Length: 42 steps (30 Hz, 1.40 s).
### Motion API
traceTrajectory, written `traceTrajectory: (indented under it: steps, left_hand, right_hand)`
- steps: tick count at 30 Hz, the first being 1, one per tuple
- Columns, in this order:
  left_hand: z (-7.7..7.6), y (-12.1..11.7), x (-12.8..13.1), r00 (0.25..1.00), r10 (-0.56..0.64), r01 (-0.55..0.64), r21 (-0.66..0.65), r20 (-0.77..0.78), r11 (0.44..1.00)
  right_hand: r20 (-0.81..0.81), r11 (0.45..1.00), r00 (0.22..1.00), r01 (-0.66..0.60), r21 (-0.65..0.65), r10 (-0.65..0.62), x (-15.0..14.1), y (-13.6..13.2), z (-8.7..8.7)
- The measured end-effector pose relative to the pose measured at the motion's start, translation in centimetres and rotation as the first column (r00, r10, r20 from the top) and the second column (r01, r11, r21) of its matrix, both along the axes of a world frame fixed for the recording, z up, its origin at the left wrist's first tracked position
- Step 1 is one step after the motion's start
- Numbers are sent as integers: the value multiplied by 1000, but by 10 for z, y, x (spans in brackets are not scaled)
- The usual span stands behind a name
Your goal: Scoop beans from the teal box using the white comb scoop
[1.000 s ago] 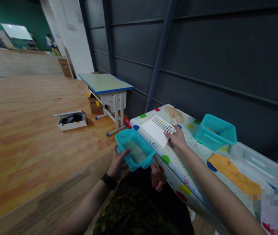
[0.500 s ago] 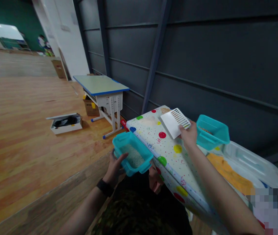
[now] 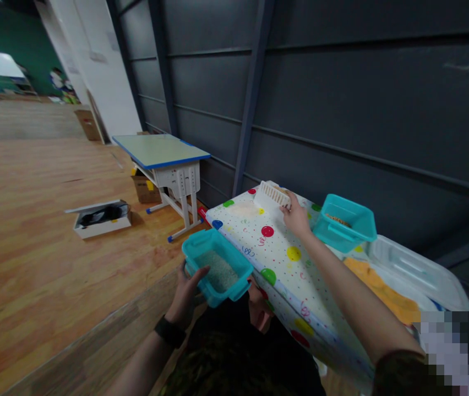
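My left hand (image 3: 189,289) grips the near-left side of a teal plastic bin (image 3: 240,265), thumb over its rim. Fine whitish granules (image 3: 218,270) cover the bin's bottom. The bin is held at the near edge of a table with a dotted cloth (image 3: 278,247). Over the table's far end, my right hand (image 3: 296,214) is closed on a white slotted scoop (image 3: 273,195), its slotted part raised. Close to the scoop, a pale tan patch (image 3: 243,209) lies on the cloth.
Right of my right hand stands a second teal bin (image 3: 360,223) with brown bits inside. Beside it are an orange cloth (image 3: 383,289) and a clear plastic lid (image 3: 424,272). A dark wall (image 3: 342,99) backs the table. A desk (image 3: 160,149) and an open white box (image 3: 104,224) stand left.
My right hand has carried the scoop left and toward the table's far end, and tipped it from lying flat to slots raised. My left hand still holds the bin.
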<state>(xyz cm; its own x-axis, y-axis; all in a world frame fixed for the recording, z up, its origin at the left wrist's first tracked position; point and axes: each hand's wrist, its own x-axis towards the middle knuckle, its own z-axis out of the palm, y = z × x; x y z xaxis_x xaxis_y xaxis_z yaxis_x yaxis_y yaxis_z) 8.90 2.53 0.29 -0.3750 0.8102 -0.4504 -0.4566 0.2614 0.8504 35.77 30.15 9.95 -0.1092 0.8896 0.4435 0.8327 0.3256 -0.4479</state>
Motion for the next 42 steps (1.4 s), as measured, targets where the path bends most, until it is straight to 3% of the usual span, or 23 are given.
traceTrajectory:
  steps: [3,7,17,20,25,31,36,42]
  left_hand:
    - [1,0,2,999,44,-44,-3,-9,999]
    - [5,-1,3,1000,4,-4,-1,4,1000]
    - [18,-5,9,999,31,-30,-12,29,999]
    - [14,-6,9,999,25,-24,-33,30,999]
    - [3,-4,10,999,35,-35,-10,25,999]
    - [1,-5,10,999,35,-36,4,23,999]
    - [2,-5,9,999,27,-27,-11,22,1000]
    - [-1,-3,10,998,44,-44,-7,37,999]
  right_hand:
    - [56,998,997,-59,11,58,3,-3,-6]
    - [88,991,989,-120,56,115,9,-13,-14]
    - [97,971,970,-230,72,222,28,-65,-23]
    - [63,980,984,-173,98,167,21,-55,-15]
    - [-3,987,995,-103,123,104,-2,-8,4]
    - [-20,992,995,-92,81,94,-20,30,9]
    - [35,990,990,-137,24,136,-14,32,3]
    - [-21,972,972,-234,10,234,9,11,-6]
